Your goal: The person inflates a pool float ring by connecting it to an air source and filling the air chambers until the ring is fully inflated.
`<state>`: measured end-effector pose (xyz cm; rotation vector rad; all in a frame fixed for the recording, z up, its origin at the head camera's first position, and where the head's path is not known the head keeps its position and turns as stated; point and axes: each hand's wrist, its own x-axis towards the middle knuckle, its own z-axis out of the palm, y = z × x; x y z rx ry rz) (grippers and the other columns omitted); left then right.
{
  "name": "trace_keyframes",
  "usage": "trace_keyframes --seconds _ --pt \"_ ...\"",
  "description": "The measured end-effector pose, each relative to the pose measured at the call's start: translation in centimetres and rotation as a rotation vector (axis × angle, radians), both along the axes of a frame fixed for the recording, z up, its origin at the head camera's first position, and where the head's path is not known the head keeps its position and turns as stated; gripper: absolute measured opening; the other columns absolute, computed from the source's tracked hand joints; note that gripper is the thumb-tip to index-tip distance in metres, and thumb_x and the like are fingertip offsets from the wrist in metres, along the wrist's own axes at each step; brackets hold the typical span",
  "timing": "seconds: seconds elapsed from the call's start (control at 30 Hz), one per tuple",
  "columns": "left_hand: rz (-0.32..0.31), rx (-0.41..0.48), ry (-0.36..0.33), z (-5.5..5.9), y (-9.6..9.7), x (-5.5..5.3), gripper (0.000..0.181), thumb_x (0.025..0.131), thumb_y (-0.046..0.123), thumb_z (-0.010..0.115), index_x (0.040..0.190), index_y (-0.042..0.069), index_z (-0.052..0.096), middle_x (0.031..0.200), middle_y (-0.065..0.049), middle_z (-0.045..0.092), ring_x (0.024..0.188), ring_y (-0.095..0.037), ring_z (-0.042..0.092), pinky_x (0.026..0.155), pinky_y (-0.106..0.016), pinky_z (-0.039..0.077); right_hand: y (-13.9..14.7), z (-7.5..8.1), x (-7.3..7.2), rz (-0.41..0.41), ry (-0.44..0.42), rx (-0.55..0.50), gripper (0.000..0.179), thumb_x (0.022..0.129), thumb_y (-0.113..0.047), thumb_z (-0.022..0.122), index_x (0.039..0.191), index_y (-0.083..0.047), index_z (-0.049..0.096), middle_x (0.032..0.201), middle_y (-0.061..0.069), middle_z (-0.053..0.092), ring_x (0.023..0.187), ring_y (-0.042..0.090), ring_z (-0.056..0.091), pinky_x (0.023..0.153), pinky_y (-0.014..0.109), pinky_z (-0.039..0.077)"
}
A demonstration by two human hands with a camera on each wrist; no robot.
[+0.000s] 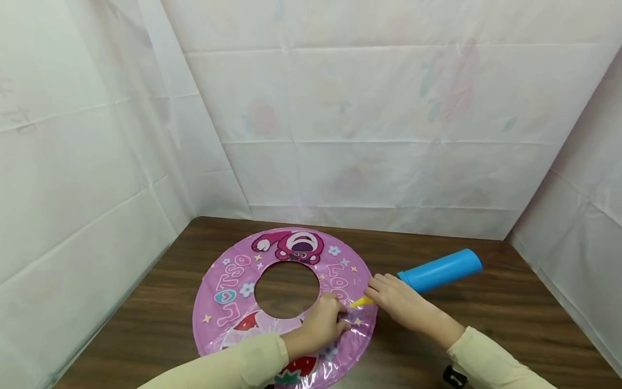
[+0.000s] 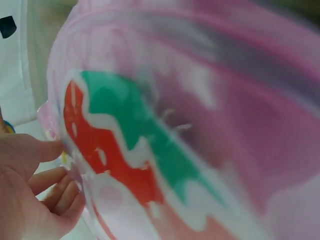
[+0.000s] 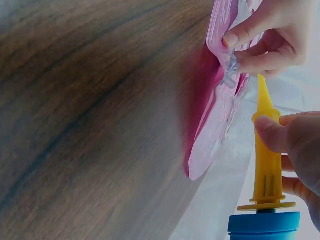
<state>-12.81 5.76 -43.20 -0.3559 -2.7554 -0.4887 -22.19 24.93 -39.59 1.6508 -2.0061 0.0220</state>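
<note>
A pink swim ring [image 1: 210,302] with bear, strawberry and flower prints lies on the table, partly inflated. My left hand [image 1: 318,327] is over its near right side and pinches the clear air valve [image 3: 231,67] between thumb and fingers. My right hand [image 1: 399,302] grips the yellow nozzle [image 3: 268,162] of a blue hand pump [image 1: 442,270]. The nozzle's narrow tip points toward the valve and is a short way apart from it. The pump's blue body slants away to the right. In the left wrist view, the left hand [image 2: 37,185] is at the ring's edge.
The dark wooden table [image 1: 486,319] is bordered by a pale printed curtain [image 1: 369,135] behind and on both sides. A small black device [image 1: 455,376] sits by the right sleeve.
</note>
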Motion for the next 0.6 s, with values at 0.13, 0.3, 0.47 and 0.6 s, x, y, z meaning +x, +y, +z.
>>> trace_keyframes --seconds 0.13,0.3,0.47,0.6 --pt "-0.006 -0.018 0.002 -0.02 -0.1 0.18 0.017 0.066 0.023 0.081 0.077 0.012 0.075 0.066 0.004 0.054 0.062 -0.003 0.042 0.059 -0.016 0.042 -0.02 -0.31 0.15 0.012 -0.007 -0.001 0.025 0.073 -0.008 0.081 0.092 -0.013 0.065 0.085 -0.003 0.06 0.079 0.012 0.053 0.069 0.026 0.048" --pt "0.023 0.005 0.0 -0.14 -0.17 0.2 0.024 0.07 0.032 0.081 0.075 0.01 0.072 0.07 0.004 0.053 0.063 -0.003 0.043 0.058 -0.016 0.041 0.0 -0.53 0.06 0.019 -0.005 0.005 0.025 0.073 -0.007 0.08 0.091 -0.014 0.065 0.085 -0.003 0.059 0.08 0.012 0.054 0.069 0.027 0.049" --pt "0.049 -0.022 -0.003 -0.02 -0.23 -0.04 0.022 0.073 0.031 0.081 0.067 0.013 0.071 0.067 0.006 0.05 0.06 -0.002 0.04 0.055 -0.015 0.039 -0.02 -0.4 -0.12 0.031 -0.008 -0.001 0.022 0.075 -0.006 0.078 0.09 -0.015 0.063 0.084 -0.004 0.058 0.081 0.012 0.054 0.07 0.027 0.047" --pt "0.044 -0.085 0.003 -0.08 0.03 -0.03 0.02 0.076 0.033 0.078 0.065 0.017 0.073 0.065 0.007 0.046 0.061 -0.003 0.041 0.056 -0.015 0.041 -0.06 -0.42 -0.1 0.036 -0.011 -0.006 0.022 0.075 -0.005 0.077 0.089 -0.015 0.064 0.083 -0.004 0.057 0.081 0.012 0.055 0.071 0.027 0.048"
